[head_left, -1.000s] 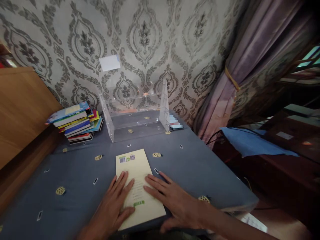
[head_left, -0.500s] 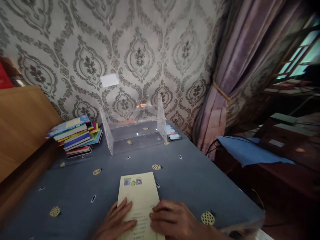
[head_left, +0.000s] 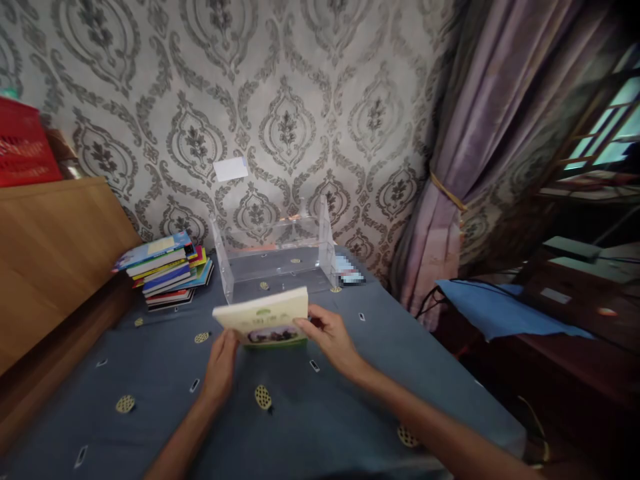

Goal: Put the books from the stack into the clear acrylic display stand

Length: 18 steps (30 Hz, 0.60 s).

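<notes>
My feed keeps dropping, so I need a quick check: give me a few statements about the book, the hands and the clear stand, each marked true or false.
1. Both hands hold the pale book off the table: left hand at its left end, right hand at its right. True.
2. The clear stand already has books in it. False: it is empty.
3. A stack of books lies left of the stand. True.
4. The held book lies flat on the cloth. False: it is raised and tilted, in front of the stand.
5. The curtain hangs on the left. False: on the right.
</notes>
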### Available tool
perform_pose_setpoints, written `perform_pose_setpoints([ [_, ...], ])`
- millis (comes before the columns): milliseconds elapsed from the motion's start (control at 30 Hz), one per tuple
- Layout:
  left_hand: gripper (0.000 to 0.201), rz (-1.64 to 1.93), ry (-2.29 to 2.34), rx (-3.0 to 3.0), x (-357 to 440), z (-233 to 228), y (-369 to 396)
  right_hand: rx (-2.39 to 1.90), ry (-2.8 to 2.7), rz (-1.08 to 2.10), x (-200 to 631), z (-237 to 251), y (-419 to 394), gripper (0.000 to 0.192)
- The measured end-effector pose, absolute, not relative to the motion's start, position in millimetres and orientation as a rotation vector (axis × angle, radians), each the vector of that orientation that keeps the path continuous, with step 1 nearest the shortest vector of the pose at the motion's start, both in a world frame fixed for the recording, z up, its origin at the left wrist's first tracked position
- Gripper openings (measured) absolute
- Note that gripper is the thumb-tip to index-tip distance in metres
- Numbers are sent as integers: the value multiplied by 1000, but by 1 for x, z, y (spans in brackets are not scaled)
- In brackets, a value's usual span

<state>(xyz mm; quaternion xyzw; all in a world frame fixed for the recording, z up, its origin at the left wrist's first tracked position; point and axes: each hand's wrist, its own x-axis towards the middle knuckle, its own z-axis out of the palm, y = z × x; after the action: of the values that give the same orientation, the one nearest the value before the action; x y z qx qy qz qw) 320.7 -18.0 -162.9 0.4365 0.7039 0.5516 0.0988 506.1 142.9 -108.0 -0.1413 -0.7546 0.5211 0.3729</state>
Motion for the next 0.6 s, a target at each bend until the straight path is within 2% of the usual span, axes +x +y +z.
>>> perform_pose_setpoints([
  [100, 69, 2029, 1722, 898, 338, -133, 12, -386, -1892, 1392, 498, -120, 151, 38],
  [200, 69, 2119, 1560, 674, 346, -111, 27, -340, -1837, 1568, 494, -125, 154, 42],
  [400, 46, 1975, 1450, 449, 336, -121, 25, -393, -1805, 1867, 490, -134, 153, 52],
  [600, 51, 1726, 1843, 718, 313, -157, 14, -583, -2062, 1672, 479, -153, 159, 53],
])
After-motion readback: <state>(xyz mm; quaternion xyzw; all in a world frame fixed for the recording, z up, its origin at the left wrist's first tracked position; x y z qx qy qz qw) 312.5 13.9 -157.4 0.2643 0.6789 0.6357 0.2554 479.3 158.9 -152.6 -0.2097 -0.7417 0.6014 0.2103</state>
